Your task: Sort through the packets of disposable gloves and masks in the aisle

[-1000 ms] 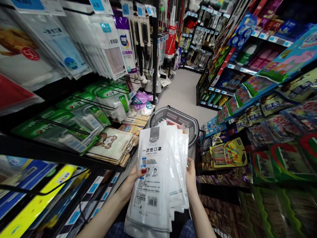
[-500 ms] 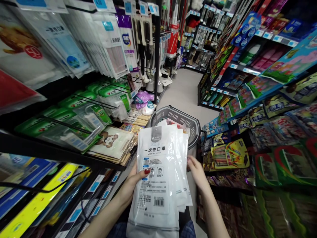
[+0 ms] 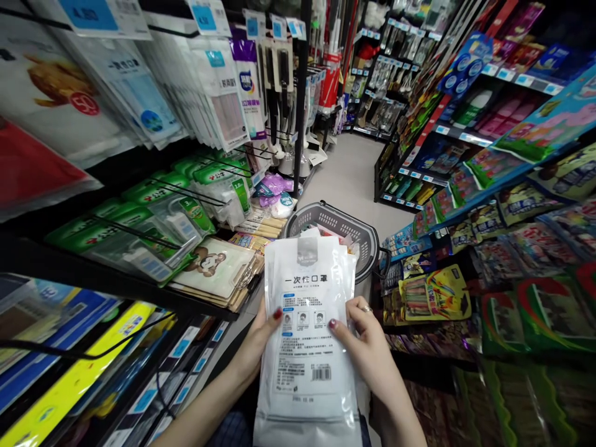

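Observation:
A stack of white face mask packets [image 3: 307, 366] is held upright before me, its printed front packet facing my camera with a barcode near the bottom. My left hand [image 3: 261, 335] grips the left edge, thumb on the front and fingers behind. On the opposite edge my right hand [image 3: 365, 338], wearing a ring, is closed with its thumb pressed on the front packet. The fingers behind the stack are hidden. Just beyond the packets stands a grey shopping basket [image 3: 370, 236] with some goods in it, partly covered by the stack.
Hanging mask packets [image 3: 223, 93] and green-carded plug packs [image 3: 153, 192] fill the left rack. Clipboards [image 3: 214, 273] with a bear print lie on a lower shelf. Snack bags [image 3: 435, 295] hang along the right shelf. The grey aisle floor [image 3: 354, 167] runs ahead between the racks.
My right hand has closed onto the right edge of the packets, from beside them before. The fanned-out packets are now squared into a neater stack, slightly further right.

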Tool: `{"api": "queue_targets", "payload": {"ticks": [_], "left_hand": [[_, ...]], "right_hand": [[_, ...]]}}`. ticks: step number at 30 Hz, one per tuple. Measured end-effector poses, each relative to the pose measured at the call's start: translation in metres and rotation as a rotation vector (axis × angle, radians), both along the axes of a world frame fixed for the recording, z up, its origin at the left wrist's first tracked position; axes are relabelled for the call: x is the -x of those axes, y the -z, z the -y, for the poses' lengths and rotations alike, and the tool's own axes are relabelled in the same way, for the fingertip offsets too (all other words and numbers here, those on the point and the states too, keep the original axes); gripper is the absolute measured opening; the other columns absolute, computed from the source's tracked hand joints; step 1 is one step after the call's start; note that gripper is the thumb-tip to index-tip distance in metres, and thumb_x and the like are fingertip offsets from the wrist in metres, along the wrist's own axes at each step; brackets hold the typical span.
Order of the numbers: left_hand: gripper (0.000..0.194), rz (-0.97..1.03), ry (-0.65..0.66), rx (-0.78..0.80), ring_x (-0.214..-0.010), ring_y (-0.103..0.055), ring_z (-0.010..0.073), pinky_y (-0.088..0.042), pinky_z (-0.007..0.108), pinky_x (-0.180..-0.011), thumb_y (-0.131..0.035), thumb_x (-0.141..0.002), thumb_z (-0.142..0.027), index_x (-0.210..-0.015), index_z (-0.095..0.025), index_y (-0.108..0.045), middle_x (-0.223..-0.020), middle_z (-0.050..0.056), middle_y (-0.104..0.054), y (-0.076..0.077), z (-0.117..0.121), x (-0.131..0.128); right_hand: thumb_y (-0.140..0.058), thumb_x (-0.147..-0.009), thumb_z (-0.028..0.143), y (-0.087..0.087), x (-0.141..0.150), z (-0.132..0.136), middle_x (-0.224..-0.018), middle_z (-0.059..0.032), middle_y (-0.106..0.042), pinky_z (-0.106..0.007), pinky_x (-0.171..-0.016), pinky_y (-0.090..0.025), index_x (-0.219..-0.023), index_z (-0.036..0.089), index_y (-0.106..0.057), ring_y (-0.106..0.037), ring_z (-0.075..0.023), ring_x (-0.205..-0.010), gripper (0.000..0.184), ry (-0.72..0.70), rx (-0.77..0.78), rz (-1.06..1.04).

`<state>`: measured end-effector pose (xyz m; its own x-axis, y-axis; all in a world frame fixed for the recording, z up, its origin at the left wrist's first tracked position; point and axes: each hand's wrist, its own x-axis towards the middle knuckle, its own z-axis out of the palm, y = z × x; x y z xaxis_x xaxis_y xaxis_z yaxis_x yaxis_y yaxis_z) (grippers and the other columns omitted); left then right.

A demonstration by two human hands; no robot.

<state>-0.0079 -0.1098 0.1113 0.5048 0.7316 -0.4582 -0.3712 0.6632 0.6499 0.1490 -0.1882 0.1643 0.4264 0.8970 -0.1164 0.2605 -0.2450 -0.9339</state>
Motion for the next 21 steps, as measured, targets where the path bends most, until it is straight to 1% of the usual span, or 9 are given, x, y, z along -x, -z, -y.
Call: {"api": "queue_targets", "payload": {"ticks": [3, 5, 7, 9, 11, 14, 16, 18, 21], "left_hand": [[0.066, 0.014, -0.024, 0.014, -0.118, -0.046, 0.0279, -0.040, 0.032, -0.098, -0.062, -0.075, -0.038, -0.133, -0.021, -0.034, -0.120, 0.006, -0.059, 0.001, -0.001, 0.000], [0.070, -0.022, -0.011, -0.009, -0.117, -0.047, 0.0277, -0.040, 0.033, -0.098, -0.067, -0.071, -0.030, -0.133, -0.023, -0.034, -0.122, 0.006, -0.058, -0.001, -0.002, -0.001], [0.075, -0.058, 0.004, -0.034, -0.115, -0.050, 0.0267, -0.040, 0.034, -0.099, -0.070, -0.069, -0.025, -0.133, -0.023, -0.033, -0.121, 0.007, -0.058, -0.003, -0.004, -0.001], [0.073, -0.067, 0.016, -0.045, -0.112, -0.053, 0.0257, -0.040, 0.034, -0.098, -0.068, -0.071, -0.024, -0.134, -0.024, -0.031, -0.119, 0.007, -0.060, -0.002, -0.005, 0.000], [0.072, -0.056, 0.034, -0.046, -0.108, -0.055, 0.0251, -0.042, 0.034, -0.096, -0.066, -0.073, -0.024, -0.135, -0.024, -0.030, -0.117, 0.007, -0.061, 0.002, -0.006, 0.001], [0.070, -0.051, 0.046, -0.034, -0.103, -0.059, 0.0252, -0.046, 0.033, -0.091, -0.066, -0.072, -0.024, -0.134, -0.024, -0.032, -0.112, 0.007, -0.064, 0.007, -0.008, 0.005], [0.070, -0.051, 0.048, -0.014, -0.100, -0.060, 0.0251, -0.048, 0.032, -0.088, -0.067, -0.071, -0.024, -0.133, -0.024, -0.034, -0.110, 0.006, -0.065, 0.010, -0.010, 0.006], [0.071, -0.050, 0.045, 0.004, -0.098, -0.061, 0.0246, -0.048, 0.031, -0.086, -0.068, -0.070, -0.024, -0.133, -0.026, -0.035, -0.107, 0.006, -0.066, 0.011, -0.011, 0.007], [0.073, -0.041, 0.044, 0.003, -0.096, -0.062, 0.0233, -0.048, 0.029, -0.086, -0.069, -0.069, -0.025, -0.133, -0.027, -0.036, -0.106, 0.005, -0.067, 0.014, -0.013, 0.008]], "right_hand": [[-0.059, -0.075, 0.039, 0.004, -0.012, 0.005, -0.076, -0.0022, -0.057, -0.026, -0.063, -0.042, -0.075, 0.018, -0.059, -0.052, -0.0168, -0.072, 0.021, 0.068, -0.047, -0.321], [-0.065, -0.068, 0.040, 0.001, -0.022, 0.014, -0.073, -0.0021, -0.061, -0.026, -0.058, -0.044, -0.081, 0.018, -0.060, -0.056, -0.0179, -0.068, 0.026, 0.213, -0.038, -0.463], [-0.071, -0.059, 0.041, -0.004, -0.036, 0.028, -0.069, -0.0014, -0.063, -0.026, -0.053, -0.044, -0.082, 0.020, -0.059, -0.057, -0.0186, -0.062, 0.033, 0.425, -0.048, -0.493], [-0.074, -0.053, 0.040, -0.005, -0.057, 0.044, -0.067, -0.0002, -0.063, -0.025, -0.048, -0.044, -0.078, 0.021, -0.055, -0.057, -0.0173, -0.057, 0.036, 0.625, -0.082, -0.435], [-0.076, -0.051, 0.039, -0.001, -0.081, 0.062, -0.062, 0.0015, -0.060, -0.024, -0.045, -0.042, -0.072, 0.021, -0.050, -0.054, -0.0144, -0.050, 0.038, 0.770, -0.112, -0.338], [-0.078, -0.047, 0.037, 0.018, -0.115, 0.083, -0.059, 0.0033, -0.057, -0.024, -0.044, -0.041, -0.075, 0.022, -0.049, -0.052, -0.0131, -0.047, 0.043, 0.900, -0.153, -0.247], [-0.078, -0.046, 0.036, 0.036, -0.130, 0.090, -0.063, 0.0023, -0.059, -0.028, -0.048, -0.044, -0.084, 0.021, -0.051, -0.055, -0.0153, -0.053, 0.049, 0.918, -0.180, -0.246], [-0.077, -0.046, 0.036, 0.054, -0.138, 0.092, -0.066, 0.0010, -0.061, -0.030, -0.052, -0.045, -0.091, 0.020, -0.055, -0.056, -0.0168, -0.056, 0.053, 0.908, -0.150, -0.221], [-0.076, -0.047, 0.038, 0.078, -0.134, 0.083, -0.063, 0.0000, -0.062, -0.029, -0.052, -0.044, -0.088, 0.017, -0.059, -0.056, -0.0173, -0.056, 0.049, 0.857, -0.035, -0.164]]}}
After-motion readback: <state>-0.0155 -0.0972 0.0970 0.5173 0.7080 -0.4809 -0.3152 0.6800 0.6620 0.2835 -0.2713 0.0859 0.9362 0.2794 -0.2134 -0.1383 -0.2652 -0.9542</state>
